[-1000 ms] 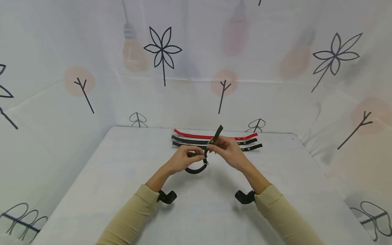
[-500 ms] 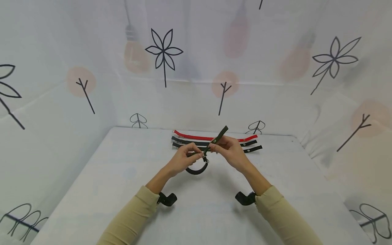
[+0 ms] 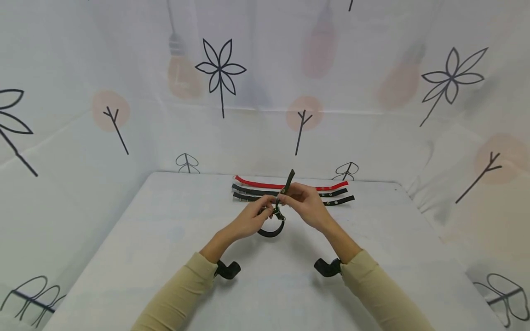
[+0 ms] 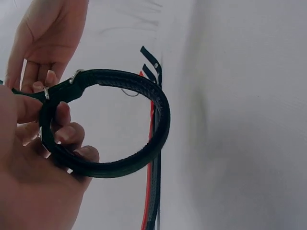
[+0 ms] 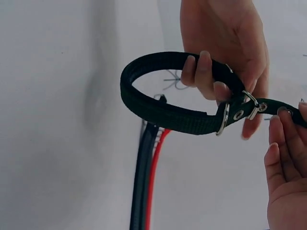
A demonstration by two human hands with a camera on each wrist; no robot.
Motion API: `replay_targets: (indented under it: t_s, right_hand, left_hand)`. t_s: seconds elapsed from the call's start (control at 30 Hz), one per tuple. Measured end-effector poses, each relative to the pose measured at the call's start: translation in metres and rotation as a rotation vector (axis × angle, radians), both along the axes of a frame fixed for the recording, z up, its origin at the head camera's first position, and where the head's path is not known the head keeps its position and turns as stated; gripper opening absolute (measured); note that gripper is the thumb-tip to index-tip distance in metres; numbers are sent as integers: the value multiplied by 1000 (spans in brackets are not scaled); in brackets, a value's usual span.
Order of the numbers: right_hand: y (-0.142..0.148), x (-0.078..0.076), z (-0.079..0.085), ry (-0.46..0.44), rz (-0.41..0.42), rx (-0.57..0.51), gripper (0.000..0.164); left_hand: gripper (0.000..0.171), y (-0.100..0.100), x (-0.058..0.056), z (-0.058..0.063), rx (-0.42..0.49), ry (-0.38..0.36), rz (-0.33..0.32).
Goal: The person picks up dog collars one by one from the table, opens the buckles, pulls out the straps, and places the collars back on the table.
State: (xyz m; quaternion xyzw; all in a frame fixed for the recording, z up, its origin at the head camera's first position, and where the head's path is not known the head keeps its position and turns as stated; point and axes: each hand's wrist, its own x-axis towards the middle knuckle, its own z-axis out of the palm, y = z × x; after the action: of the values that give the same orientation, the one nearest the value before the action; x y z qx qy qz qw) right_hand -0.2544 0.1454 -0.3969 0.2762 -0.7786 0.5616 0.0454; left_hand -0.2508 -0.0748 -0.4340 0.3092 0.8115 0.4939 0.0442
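A dark green collar [image 3: 271, 235] with metal fittings and eyelets is held up above the table, bent into a closed ring. My left hand [image 3: 247, 220] grips it at the buckle, fingers curled around the band, as the left wrist view shows. The strap runs through the buckle [image 5: 251, 104], beside a D-ring [image 5: 223, 120]. My right hand [image 3: 308, 208] pinches the strap's free end, which points upward in the head view. In the right wrist view an eyelet shows on each side of the buckle.
Behind the hands, a red collar [image 3: 258, 185] and two dark collars [image 3: 247, 189] [image 3: 244, 197] lie flat, side by side, near the far edge of the white table [image 3: 165, 220]. A patterned cloth backdrop [image 3: 256, 138] rises behind.
The strap's free end has swung left and stands more upright. My right hand has shifted slightly left and the ring slightly right, so the hands are closer together.
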Motion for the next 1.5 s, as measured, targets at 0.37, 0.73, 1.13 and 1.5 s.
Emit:
replay_targets:
  t_s: [0.37, 0.73, 1.13, 1.5]
  right_hand:
    - [-10, 0, 3, 26, -11, -5, 17]
    - [0, 5, -2, 11, -81, 198, 32]
    - [0, 0, -4, 103, 22, 282, 13]
    - [5, -1, -1, 80, 26, 253, 11]
  left_hand:
    - [22, 0, 1, -5, 62, 110, 12]
    - [21, -12, -7, -3, 209, 50, 129]
    - [28, -10, -8, 0, 401, -50, 188]
    - [29, -14, -6, 4, 431, -128, 135]
